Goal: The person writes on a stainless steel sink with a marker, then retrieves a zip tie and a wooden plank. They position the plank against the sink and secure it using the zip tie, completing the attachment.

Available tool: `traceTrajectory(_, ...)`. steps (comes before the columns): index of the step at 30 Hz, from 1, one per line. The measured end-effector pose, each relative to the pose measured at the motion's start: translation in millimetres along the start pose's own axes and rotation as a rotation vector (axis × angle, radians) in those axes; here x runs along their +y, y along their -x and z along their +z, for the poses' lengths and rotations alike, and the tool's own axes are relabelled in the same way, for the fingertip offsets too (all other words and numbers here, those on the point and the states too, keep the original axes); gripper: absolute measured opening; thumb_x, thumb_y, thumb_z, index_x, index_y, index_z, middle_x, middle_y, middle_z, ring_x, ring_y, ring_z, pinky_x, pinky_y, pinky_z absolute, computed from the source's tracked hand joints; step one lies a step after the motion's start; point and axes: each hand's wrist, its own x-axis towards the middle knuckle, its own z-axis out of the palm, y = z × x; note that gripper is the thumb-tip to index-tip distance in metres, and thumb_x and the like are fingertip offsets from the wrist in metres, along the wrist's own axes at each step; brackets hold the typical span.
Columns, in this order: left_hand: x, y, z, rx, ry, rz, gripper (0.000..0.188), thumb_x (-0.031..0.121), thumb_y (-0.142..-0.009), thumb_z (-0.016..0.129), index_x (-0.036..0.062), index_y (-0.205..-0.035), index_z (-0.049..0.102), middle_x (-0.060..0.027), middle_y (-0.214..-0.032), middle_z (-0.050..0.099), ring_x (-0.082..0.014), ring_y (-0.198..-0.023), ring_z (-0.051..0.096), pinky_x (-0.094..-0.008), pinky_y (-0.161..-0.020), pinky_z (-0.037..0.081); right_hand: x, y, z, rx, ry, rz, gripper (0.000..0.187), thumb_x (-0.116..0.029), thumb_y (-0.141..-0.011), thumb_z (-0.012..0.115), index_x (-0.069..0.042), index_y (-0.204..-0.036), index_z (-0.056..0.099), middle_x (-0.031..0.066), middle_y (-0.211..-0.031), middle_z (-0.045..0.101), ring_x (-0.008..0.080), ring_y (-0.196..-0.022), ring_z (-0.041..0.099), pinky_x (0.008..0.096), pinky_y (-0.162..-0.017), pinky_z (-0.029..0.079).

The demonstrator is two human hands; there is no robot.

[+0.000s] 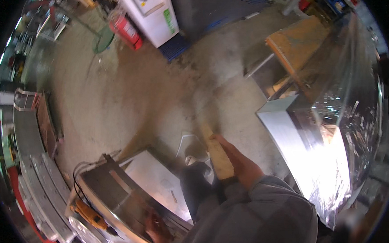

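Observation:
My right hand [237,156] grips the edge of a pale yellow wooden board [222,163], held beside my leg. Its lower end is hidden by my grey clothing. My left hand [157,229] is low on the left, over a dark-topped workbench [105,185]; motion smears its fingers. On the bench, near that hand, is a narrow light strip [120,181]. A yellow-orange power tool [91,216] lies at the bench's left edge, and a black cable [75,174] loops behind it. Between bench and leg shows a bright flat sheet [156,180].
To the right stands a bright metal panel [288,138] beside clear plastic wrap [355,91] and a brown board [300,43]. Long grey profiles [44,195] are stacked at the left. A red fire extinguisher [127,32] and white cabinet [156,22] stand ahead on the concrete floor [91,87].

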Motion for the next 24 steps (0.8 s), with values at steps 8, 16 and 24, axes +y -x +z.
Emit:
traceTrajectory(8,19.4,-70.1,55.8,-0.020,0.301,-0.183,0.035,0.008,-0.094,0.060,-0.0004,-0.128,0.066,-0.0153,-0.092,0.067,-0.0226,-0.078,0.065,-0.0359,-0.068,0.054,-42.2,4.6,36.1,0.184,-0.101,-0.369,0.031,-0.033,-0.089,0.063,-0.007,-0.106,0.065,0.0119,-0.099,0.067,0.0275,-0.089,0.065,0.0446,-0.080,0.054)
traceTrajectory(16,5.4,-325.0,63.0,-0.213,0.205,-0.136,0.035,0.008,-0.100,0.054,-0.0008,-0.134,0.062,-0.0134,-0.095,0.068,-0.0205,-0.079,0.065,-0.0336,-0.069,0.054,-171.4,-72.1,-0.6,0.564,-0.183,-0.398,0.026,-0.024,-0.086,0.066,-0.007,-0.106,0.065,0.0132,-0.098,0.064,0.0280,-0.088,0.064,0.0450,-0.078,0.055)
traceTrajectory(24,39.8,-481.4,122.1,-0.521,0.067,-0.201,0.035,0.004,-0.100,0.052,0.0004,-0.133,0.061,-0.0094,-0.092,0.066,-0.0155,-0.077,0.063,-0.0331,-0.069,0.053,-246.5,-51.3,-39.7,1.352,-0.178,-0.633,0.045,-0.017,-0.081,0.068,0.000,-0.122,0.059,0.0150,-0.107,0.064,0.0284,-0.092,0.064,0.0427,-0.080,0.054)
